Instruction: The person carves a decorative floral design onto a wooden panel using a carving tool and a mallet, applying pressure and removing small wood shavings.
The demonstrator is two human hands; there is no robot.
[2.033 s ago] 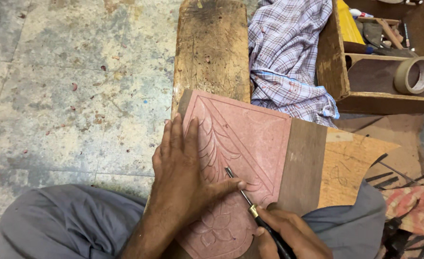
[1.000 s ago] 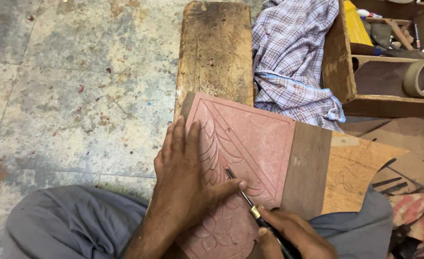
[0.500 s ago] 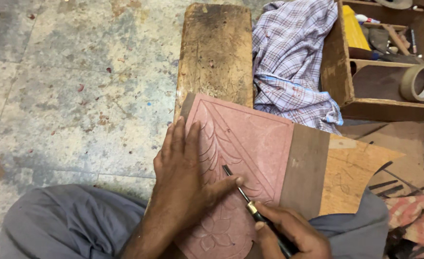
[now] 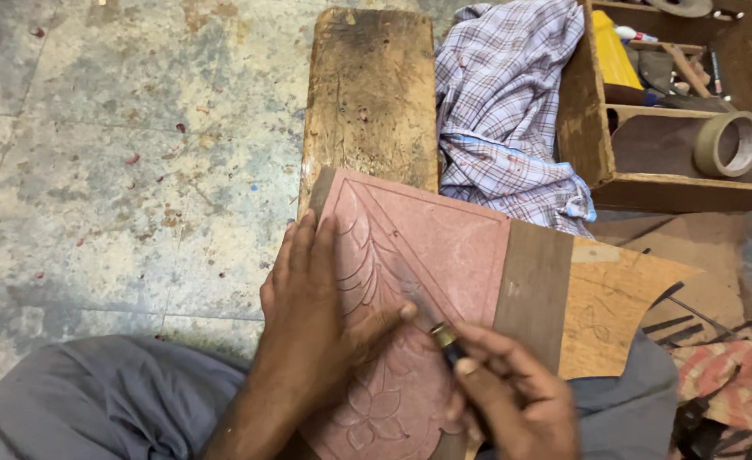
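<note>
A pink-coated wooden panel with carved leaves and flowers lies across my lap and a wooden block. My left hand rests flat on its left part, thumb stretched toward the tool. My right hand grips a thin carving chisel with a brass ferrule, its blade blurred against the panel's middle. The panel's right strip is bare brown wood.
A worn wooden block lies beyond the panel. A checked cloth is heaped to its right. A wooden toolbox holds a tape roll and small tools. Plywood offcuts lie at right on the stone floor.
The chisel tip has shifted slightly up and left along the carved line; my right hand followed. The left hand stays pressed on the panel.
</note>
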